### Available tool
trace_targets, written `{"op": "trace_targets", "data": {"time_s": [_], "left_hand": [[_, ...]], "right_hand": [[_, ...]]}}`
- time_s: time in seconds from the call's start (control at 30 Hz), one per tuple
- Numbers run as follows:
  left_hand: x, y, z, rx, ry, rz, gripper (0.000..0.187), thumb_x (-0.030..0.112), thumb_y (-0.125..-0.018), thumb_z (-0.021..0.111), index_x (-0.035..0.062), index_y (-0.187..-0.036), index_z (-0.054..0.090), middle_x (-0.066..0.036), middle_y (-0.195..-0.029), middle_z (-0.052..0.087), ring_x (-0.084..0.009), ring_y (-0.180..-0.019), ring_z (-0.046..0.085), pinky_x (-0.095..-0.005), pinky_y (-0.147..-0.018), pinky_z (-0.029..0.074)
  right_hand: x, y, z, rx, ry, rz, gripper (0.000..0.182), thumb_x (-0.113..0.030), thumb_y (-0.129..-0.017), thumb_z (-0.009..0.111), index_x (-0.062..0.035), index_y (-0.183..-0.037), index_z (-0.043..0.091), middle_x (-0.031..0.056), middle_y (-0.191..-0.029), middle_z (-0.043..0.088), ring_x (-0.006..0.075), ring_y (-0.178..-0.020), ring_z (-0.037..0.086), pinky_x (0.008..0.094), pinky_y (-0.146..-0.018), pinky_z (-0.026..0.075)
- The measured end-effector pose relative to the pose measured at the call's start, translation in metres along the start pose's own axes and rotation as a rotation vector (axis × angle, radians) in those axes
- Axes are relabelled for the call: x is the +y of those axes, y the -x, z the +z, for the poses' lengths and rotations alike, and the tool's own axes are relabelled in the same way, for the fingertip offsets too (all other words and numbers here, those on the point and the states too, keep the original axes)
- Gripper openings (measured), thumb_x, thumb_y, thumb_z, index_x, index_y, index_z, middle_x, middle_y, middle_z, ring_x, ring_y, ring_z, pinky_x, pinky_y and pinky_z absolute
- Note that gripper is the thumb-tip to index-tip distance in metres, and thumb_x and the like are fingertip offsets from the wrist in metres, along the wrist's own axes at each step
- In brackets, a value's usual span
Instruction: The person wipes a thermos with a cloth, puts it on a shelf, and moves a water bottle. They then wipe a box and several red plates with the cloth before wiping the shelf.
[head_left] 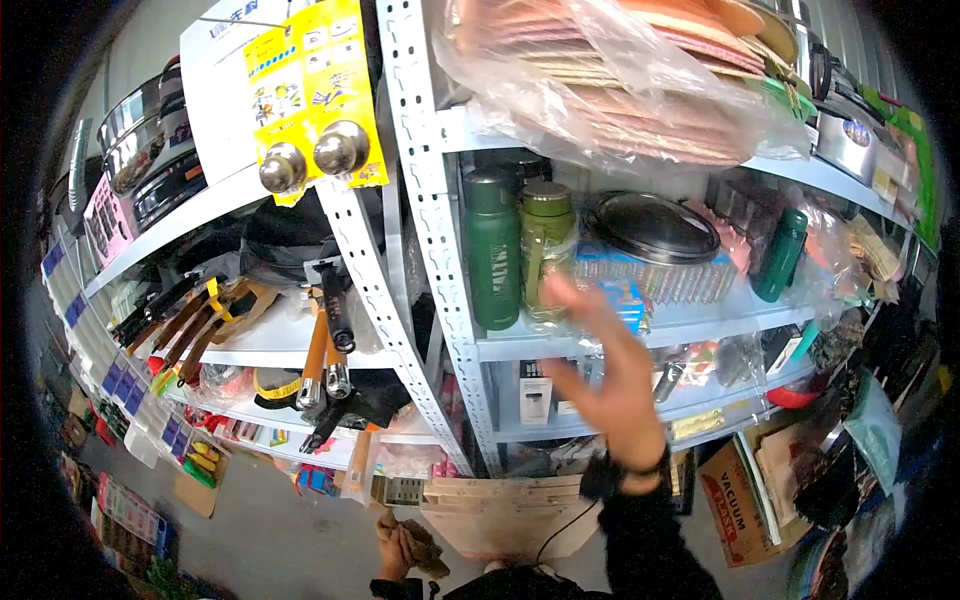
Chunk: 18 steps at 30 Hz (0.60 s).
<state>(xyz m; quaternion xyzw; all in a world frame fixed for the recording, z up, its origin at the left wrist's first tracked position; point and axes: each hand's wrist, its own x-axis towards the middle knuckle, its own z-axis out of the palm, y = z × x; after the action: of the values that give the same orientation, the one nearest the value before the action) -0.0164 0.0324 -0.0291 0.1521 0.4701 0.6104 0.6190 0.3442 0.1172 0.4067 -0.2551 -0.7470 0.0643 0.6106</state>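
Note:
My right hand [622,385] is raised in front of the shelf, its fingers apart and slightly blurred, with nothing in it. Its fingertips overlap the lower part of an olive-green flask [546,225] wrapped in clear plastic. Left of that flask stands a dark green bottle [491,260], upright on the same shelf. Low in the view, my left hand [393,553] is closed on a crumpled brown cloth [425,550]. A black round lid [655,228] lies to the right of the flasks, on top of a clear-wrapped stack of small packs [665,275].
Another green flask [782,255] leans at the right. Above hang plastic-wrapped, peach-coloured stacked sheets [620,110]. A perforated white post [425,180] divides the shelves; pan handles [312,360] jut out left. A wooden board [510,520] and a vacuum flask carton [738,500] stand below.

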Motion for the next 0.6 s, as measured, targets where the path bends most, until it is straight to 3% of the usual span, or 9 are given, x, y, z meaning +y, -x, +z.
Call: {"op": "trace_targets", "data": {"time_s": [0.03, 0.07, 0.17, 0.27, 0.33, 0.37, 0.43, 0.53, 0.6], "left_hand": [[-0.004, -0.007, 0.000, 0.031, 0.003, 0.004, 0.019, 0.017, -0.082, 0.051, -0.0004, -0.091, 0.051, -0.004, -0.071, 0.053, -0.0106, -0.057, 0.054, -0.0206, -0.047, 0.045], [-0.009, -0.015, -0.003, 0.064, 0.006, 0.006, 0.020, 0.017, -0.082, 0.051, -0.0008, -0.092, 0.051, -0.004, -0.072, 0.054, -0.0110, -0.059, 0.055, -0.0203, -0.048, 0.045], [-0.043, -0.063, -0.064, -0.175, 0.052, -0.124, 0.037, 0.034, -0.087, 0.041, -0.0015, -0.095, 0.049, -0.011, -0.080, 0.054, -0.0253, -0.069, 0.055, -0.0384, -0.059, 0.048], [-0.022, -0.033, -0.030, -0.151, -0.161, -0.075, 0.039, 0.034, -0.087, 0.040, -0.0027, -0.100, 0.048, -0.014, -0.085, 0.055, -0.0286, -0.075, 0.057, -0.0417, -0.065, 0.050], [0.004, 0.010, 0.019, -0.100, -0.118, -0.091, 0.029, 0.022, -0.085, 0.045, -0.0027, -0.100, 0.047, -0.012, -0.083, 0.056, -0.0222, -0.073, 0.058, -0.0340, -0.061, 0.051], [0.007, 0.021, 0.031, -0.079, -0.042, -0.108, 0.023, 0.014, -0.084, 0.049, -0.0025, -0.100, 0.047, -0.010, -0.080, 0.057, -0.0174, -0.070, 0.059, -0.0284, -0.058, 0.051], [0.002, 0.023, 0.032, -0.025, -0.026, -0.101, 0.027, 0.014, -0.084, 0.048, -0.0017, -0.105, 0.043, -0.012, -0.089, 0.055, -0.0246, -0.078, 0.059, -0.0375, -0.066, 0.052], [0.013, 0.037, 0.036, -0.030, -0.068, -0.110, 0.028, 0.013, -0.084, 0.048, -0.0013, -0.107, 0.042, -0.014, -0.094, 0.054, -0.0268, -0.082, 0.058, -0.0411, -0.071, 0.052], [0.011, 0.042, 0.023, -0.084, -0.082, -0.044, 0.027, 0.013, -0.084, 0.047, -0.0012, -0.107, 0.041, -0.014, -0.094, 0.054, -0.0270, -0.082, 0.057, -0.0416, -0.071, 0.052]], "right_hand": [[-0.013, 0.032, -0.002, 0.090, -0.073, 0.100, 0.033, -0.003, -0.065, 0.068, -0.0009, -0.097, 0.059, 0.0161, -0.105, 0.057, 0.0305, -0.100, 0.054, 0.0391, -0.088, 0.041], [0.003, 0.071, 0.009, 0.210, -0.328, -0.097, 0.016, -0.003, -0.064, 0.069, -0.0004, -0.078, 0.062, 0.0129, -0.087, 0.062, 0.0319, -0.088, 0.060, 0.0412, -0.077, 0.047], [0.036, 0.159, 0.046, 0.092, -0.664, 0.378, 0.030, -0.009, -0.068, 0.065, 0.0015, -0.046, 0.047, 0.0093, -0.062, 0.058, 0.0256, -0.067, 0.059, 0.0363, -0.060, 0.048], [0.100, 0.243, 0.089, 0.019, -0.573, 1.055, 0.030, -0.013, -0.069, 0.066, 0.0007, -0.092, 0.051, 0.0126, -0.098, 0.052, 0.0251, -0.097, 0.050, 0.0337, -0.075, 0.044], [0.163, 0.302, 0.102, -0.088, -0.355, 0.835, 0.076, -0.010, -0.066, 0.069, -0.0069, -0.127, 0.025, 0.0131, -0.122, 0.035, 0.0244, -0.112, 0.038, 0.0347, -0.084, 0.038], [0.192, 0.321, 0.108, -0.023, -0.179, 0.832, 0.076, -0.009, -0.063, 0.070, -0.0076, -0.127, 0.028, 0.0137, -0.119, 0.038, 0.0247, -0.110, 0.040, 0.0360, -0.087, 0.036], [0.232, 0.335, 0.126, 0.233, -0.076, 0.934, 0.077, -0.009, -0.062, 0.070, -0.0023, -0.126, 0.028, 0.0173, -0.116, 0.039, 0.0288, -0.109, 0.040, 0.0369, -0.087, 0.036], [0.254, 0.301, 0.142, 0.250, 0.444, 0.812, 0.078, -0.012, -0.058, 0.073, 0.0062, -0.121, 0.029, 0.0224, -0.110, 0.042, 0.0339, -0.106, 0.041, 0.0378, -0.087, 0.036], [0.264, 0.274, 0.151, 0.244, 0.430, 0.908, 0.077, -0.014, -0.057, 0.074, 0.0104, -0.116, 0.032, 0.0244, -0.107, 0.043, 0.0366, -0.103, 0.041, 0.0394, -0.086, 0.036]]}}
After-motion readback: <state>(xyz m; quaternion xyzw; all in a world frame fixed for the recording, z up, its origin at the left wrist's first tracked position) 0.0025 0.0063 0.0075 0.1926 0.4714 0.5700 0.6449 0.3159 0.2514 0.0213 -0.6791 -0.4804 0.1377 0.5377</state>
